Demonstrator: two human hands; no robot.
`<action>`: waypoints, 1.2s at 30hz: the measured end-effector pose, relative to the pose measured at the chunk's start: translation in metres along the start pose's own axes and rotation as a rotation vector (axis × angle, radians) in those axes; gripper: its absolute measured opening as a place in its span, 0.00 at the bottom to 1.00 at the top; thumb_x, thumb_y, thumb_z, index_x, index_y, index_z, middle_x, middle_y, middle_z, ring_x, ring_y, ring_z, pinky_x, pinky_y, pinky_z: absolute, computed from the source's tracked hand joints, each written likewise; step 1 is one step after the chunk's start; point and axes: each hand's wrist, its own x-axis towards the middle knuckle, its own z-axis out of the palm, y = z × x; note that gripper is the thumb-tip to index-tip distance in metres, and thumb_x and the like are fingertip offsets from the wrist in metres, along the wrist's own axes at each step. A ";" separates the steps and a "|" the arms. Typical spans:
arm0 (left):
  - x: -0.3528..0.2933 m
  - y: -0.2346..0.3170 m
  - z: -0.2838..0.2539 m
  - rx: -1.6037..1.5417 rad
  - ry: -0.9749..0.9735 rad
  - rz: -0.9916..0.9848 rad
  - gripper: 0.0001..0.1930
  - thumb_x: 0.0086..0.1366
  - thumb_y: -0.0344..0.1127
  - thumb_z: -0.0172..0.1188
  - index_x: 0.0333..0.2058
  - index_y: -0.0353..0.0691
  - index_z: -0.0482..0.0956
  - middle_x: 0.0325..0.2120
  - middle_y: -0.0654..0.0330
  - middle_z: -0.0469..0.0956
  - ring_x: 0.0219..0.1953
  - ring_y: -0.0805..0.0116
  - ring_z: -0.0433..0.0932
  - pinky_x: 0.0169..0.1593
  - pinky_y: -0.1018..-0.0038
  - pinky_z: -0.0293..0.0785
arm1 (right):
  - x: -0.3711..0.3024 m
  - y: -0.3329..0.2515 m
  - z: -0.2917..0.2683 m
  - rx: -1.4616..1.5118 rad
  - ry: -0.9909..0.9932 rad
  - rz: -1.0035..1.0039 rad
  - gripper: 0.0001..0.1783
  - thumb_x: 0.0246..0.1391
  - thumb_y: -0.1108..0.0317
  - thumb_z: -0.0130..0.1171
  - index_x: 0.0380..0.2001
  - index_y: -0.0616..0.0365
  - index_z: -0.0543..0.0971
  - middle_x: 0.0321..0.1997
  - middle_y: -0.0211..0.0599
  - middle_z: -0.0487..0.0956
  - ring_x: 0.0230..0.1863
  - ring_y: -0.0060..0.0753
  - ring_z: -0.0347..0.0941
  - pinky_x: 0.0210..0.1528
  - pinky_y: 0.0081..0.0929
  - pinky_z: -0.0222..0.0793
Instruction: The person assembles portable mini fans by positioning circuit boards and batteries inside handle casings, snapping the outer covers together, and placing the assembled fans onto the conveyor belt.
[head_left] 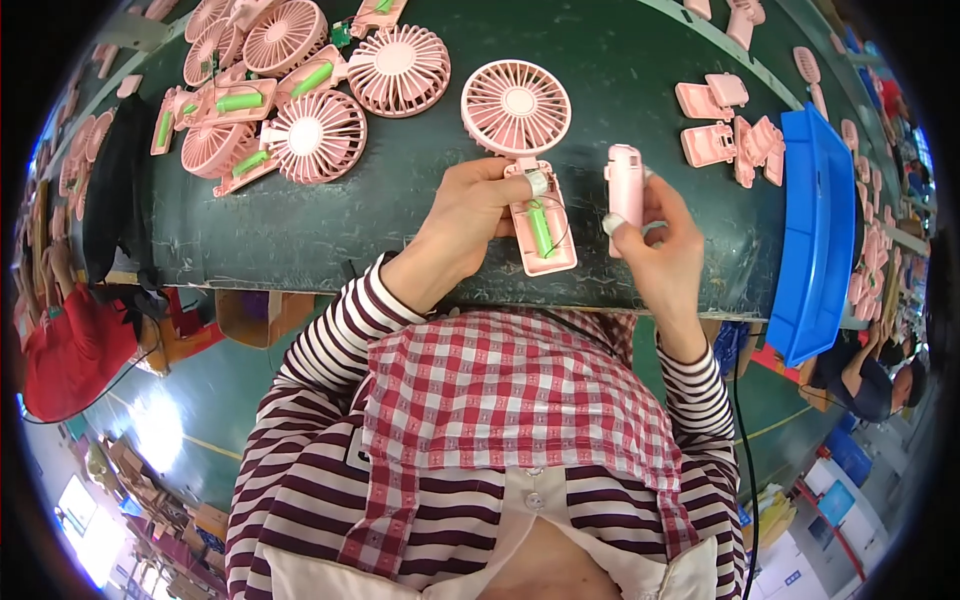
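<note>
My left hand (465, 215) grips a pink handheld fan (517, 105) by the neck of its handle, thumb on top. The handle's back is off, so a green battery cell (541, 230) and thin wires show inside the lower handle shell (560, 257). Just right of it, my right hand (665, 235) holds a pink handle cover (625, 185) upright between thumb and fingers. The cover and the fan are apart, with a narrow gap between them. Both hands are above the near part of the dark green table (400, 255).
A pile of pink fans (315, 135) with open handles and green cells lies at the left. Pink handle covers (708, 145) are grouped at the right beside a blue tray (815, 230). A black cloth (115, 190) hangs at the far left. People sit at both sides.
</note>
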 end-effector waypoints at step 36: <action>-0.001 0.002 0.010 -0.132 -0.034 -0.047 0.22 0.64 0.49 0.43 0.39 0.34 0.72 0.34 0.53 0.75 0.34 0.65 0.75 0.39 0.68 0.70 | -0.005 -0.034 0.029 -0.499 -0.125 -0.540 0.25 0.33 0.69 0.60 0.39 0.68 0.69 0.28 0.46 0.69 0.28 0.47 0.70 0.29 0.39 0.67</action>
